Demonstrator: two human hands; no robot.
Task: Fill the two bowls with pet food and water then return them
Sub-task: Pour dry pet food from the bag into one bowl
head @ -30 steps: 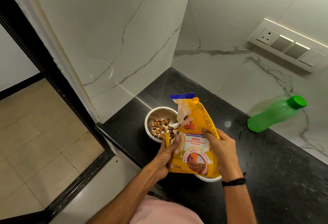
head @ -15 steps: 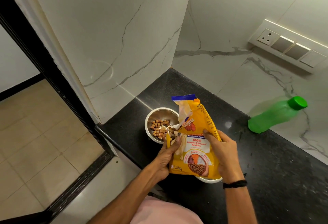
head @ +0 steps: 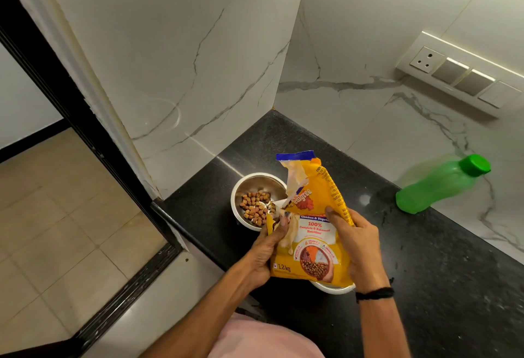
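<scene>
A yellow pet food bag (head: pixel 309 233) stands upright over the black counter (head: pixel 425 272), held from both sides. My left hand (head: pixel 265 255) grips its left edge by the torn opening. My right hand (head: pixel 360 247) grips its right side. Behind the bag, a steel bowl (head: pixel 249 187) holds a layer of brown kibble (head: pixel 255 207). A second steel bowl (head: pixel 334 288) sits under the bag, with only its near rim showing. A green water bottle (head: pixel 436 187) with its cap on leans against the marble wall at the right.
White marble walls enclose the counter corner at the left and back. A switch panel (head: pixel 459 74) is mounted on the back wall. The counter's left edge (head: pixel 181 233) drops to a tiled floor (head: pixel 56 216) beyond a black door frame.
The bag and both hands have hardly shifted; the bag sits slightly more upright. The kibble in the bowl looks the same.
</scene>
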